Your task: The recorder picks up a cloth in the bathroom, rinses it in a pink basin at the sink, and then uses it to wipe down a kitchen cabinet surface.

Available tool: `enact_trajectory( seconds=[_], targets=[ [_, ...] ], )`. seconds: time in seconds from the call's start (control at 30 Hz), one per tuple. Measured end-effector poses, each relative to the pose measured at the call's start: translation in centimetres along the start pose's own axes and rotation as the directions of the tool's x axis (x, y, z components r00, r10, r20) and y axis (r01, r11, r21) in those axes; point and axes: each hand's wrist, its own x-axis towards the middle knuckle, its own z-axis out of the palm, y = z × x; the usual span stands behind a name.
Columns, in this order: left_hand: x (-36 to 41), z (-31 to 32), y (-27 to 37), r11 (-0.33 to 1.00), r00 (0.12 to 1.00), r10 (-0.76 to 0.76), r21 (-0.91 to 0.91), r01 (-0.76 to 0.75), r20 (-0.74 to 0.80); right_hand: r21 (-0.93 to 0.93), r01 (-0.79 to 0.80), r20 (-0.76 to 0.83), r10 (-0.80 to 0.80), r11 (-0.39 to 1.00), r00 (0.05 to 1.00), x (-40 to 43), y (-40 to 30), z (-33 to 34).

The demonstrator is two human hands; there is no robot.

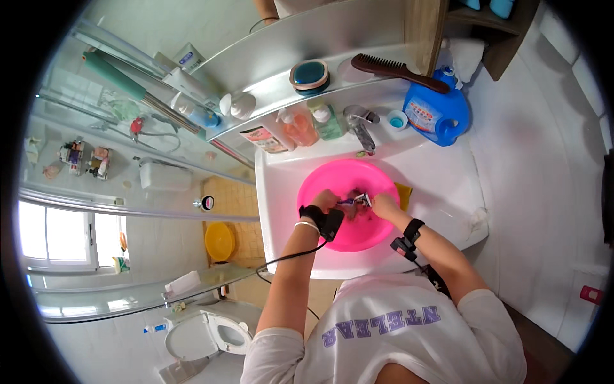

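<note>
Both hands are inside a round pink plastic basin (343, 240), which sits in the white washbasin (431, 192). My left hand (325, 200) is closed on one end of a small dark, white and purple item (357, 199), perhaps cloth. The other end of that item is gripped by my right hand (383, 205), so it stretches between the two. Dark bits lie in the basin below it. What the item is cannot be told. Each wrist wears a black strap with a small device.
Behind the basin stand a chrome faucet (360, 128), pump bottles (301, 128), a small white cup of blue liquid (396, 121) and a blue detergent jug (437, 113). A wooden comb (403, 72) lies on the mirror shelf. A yellow cloth (403, 196) touches the basin's right side.
</note>
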Motion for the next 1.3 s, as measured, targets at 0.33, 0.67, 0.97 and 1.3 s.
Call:
enact_trajectory(
  seconds=[0.33, 0.67, 0.97, 1.3],
  targets=[
    [-4.5, 3.8, 5.0, 0.998, 0.995, -0.058, 0.006, 0.058, 0.079, 0.074, -0.139, 0.056, 0.135, 0.988, 0.989, -0.4, 1.1, -2.1],
    [-3.9, 4.1, 0.6, 0.977, 0.997, 0.056, -0.207, -0.044, 0.053, 0.363, -0.117, -0.435, 0.279, 0.925, 0.856, -3.4, 5.6, -0.3],
    [-6.2, 6.6, 4.1, 0.941, 0.977, 0.195, -0.298, -0.162, 0.085, 0.568, -0.098, -0.304, 0.319, 0.817, 0.898, -6.1, 4.5, -5.7],
    [-4.1, 7.4, 4.7, 0.948, 0.943, 0.300, -0.066, -0.311, -0.143, 0.467, -0.105, -0.344, 0.290, 0.878, 0.893, -4.1, 5.2, -6.4]
  ],
)
